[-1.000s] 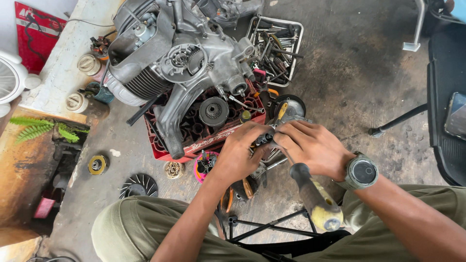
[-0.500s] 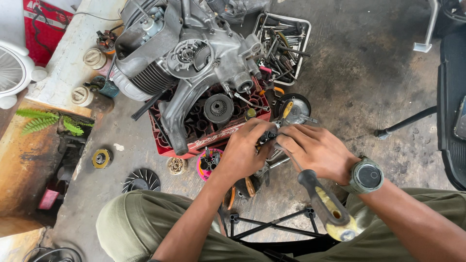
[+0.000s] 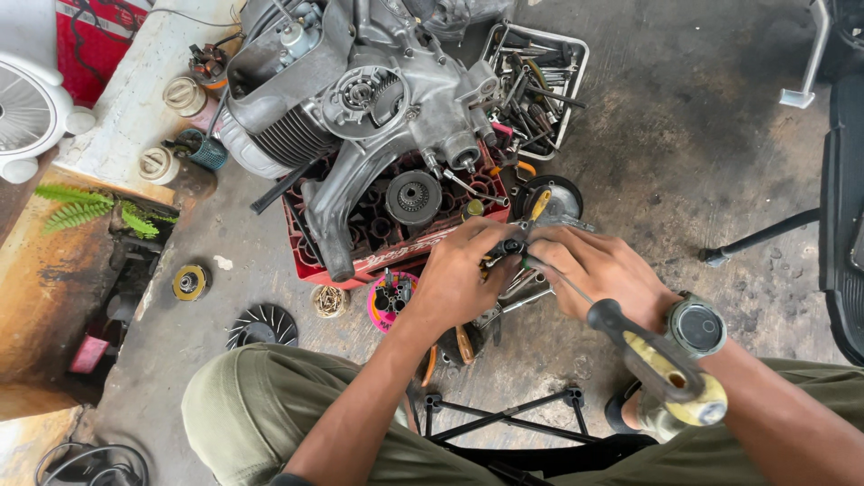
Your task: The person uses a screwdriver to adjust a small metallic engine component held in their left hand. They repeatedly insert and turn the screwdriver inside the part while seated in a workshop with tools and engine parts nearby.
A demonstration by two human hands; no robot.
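My left hand (image 3: 463, 270) and my right hand (image 3: 598, 270) meet over the floor, both pinching a small dark metal part (image 3: 509, 247) between the fingertips. My right hand also carries a screwdriver (image 3: 648, 355) with a black and yellow handle; its shaft runs up toward the part. A watch (image 3: 696, 328) sits on my right wrist. Just beyond my hands stands a grey engine (image 3: 360, 108) resting on a red plastic crate (image 3: 396, 247).
A wire basket of tools (image 3: 535, 81) stands behind the engine. A round dark cover (image 3: 551, 200), a pink dish of small parts (image 3: 391, 299), a finned black wheel (image 3: 261, 326) and a yellow disc (image 3: 190, 282) lie on the concrete floor. A chair base (image 3: 765, 234) is at right.
The view has shifted slightly; my hands stay together on the small part, and the screwdriver handle has swung lower and further right.
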